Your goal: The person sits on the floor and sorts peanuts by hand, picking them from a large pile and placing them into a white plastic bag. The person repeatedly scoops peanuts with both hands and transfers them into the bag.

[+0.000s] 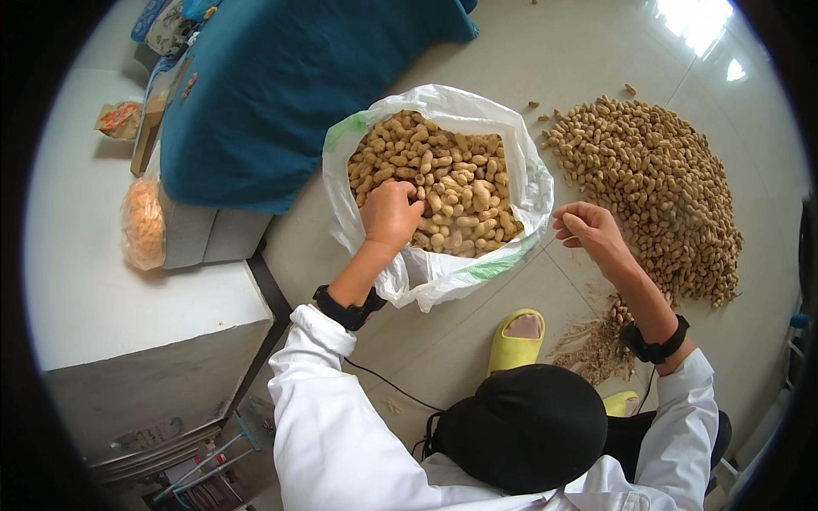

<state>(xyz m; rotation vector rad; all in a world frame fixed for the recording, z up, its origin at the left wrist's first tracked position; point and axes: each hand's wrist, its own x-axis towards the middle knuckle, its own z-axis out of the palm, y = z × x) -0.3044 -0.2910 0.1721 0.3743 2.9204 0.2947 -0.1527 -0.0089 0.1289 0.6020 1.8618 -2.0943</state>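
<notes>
An open white plastic woven sack [527, 137] with green patches stands before me, filled with unshelled peanuts [447, 185]. My left hand [391, 214] reaches over its near left side. Its bent fingers touch the peanuts, and whether one is pinched between them is hidden. Just right of the sack's rim hovers my right hand [591, 233], with loosely curved fingers and no peanut visible in it. Beyond that hand, a large heap of unshelled peanuts [658, 191] is spread on the tiled floor.
Brown debris [597, 351] lies below the heap, near my yellow slippers [517, 342]. A teal cloth [275, 96] drapes over furniture at upper left. Beside it sits a clear bag of orange contents [144, 223]. A black cable [390, 386] crosses the floor.
</notes>
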